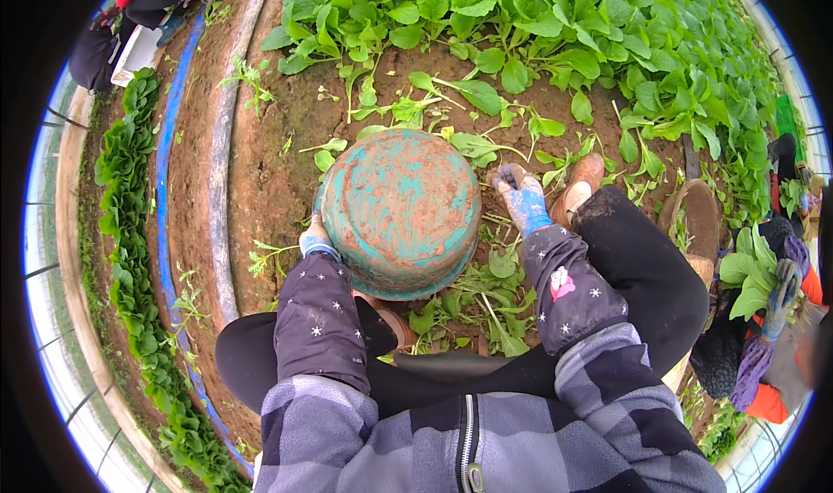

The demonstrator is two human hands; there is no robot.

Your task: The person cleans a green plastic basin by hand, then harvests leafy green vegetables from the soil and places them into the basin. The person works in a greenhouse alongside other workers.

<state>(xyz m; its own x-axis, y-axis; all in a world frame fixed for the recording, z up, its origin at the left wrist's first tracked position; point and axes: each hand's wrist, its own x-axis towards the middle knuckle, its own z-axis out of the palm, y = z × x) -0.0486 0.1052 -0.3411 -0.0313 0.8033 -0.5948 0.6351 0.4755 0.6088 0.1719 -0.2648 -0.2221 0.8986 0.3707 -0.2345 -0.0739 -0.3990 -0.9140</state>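
A round green basin [402,207], its underside caked with brown mud, is turned bottom up before me. My left hand [317,234], in a blue and white glove, holds the basin at its left side, the fingers partly hidden behind the rim. To the right of the basin, my right hand [517,194] in a muddy blue glove is off it, with fingers curled together; whether anything small is between them cannot be told. Loose green leaves [481,96] lie on the soil beyond the basin, and more cut leaves [501,317] lie between my legs.
Dense leafy greens [520,5] grow ahead and to the right. A grey hose [221,148] and a blue hose [168,148] run along the left, beside a row of plants [127,233]. A co-worker's gloved hand [781,298] holds leafy greens at right; another person sits at upper left.
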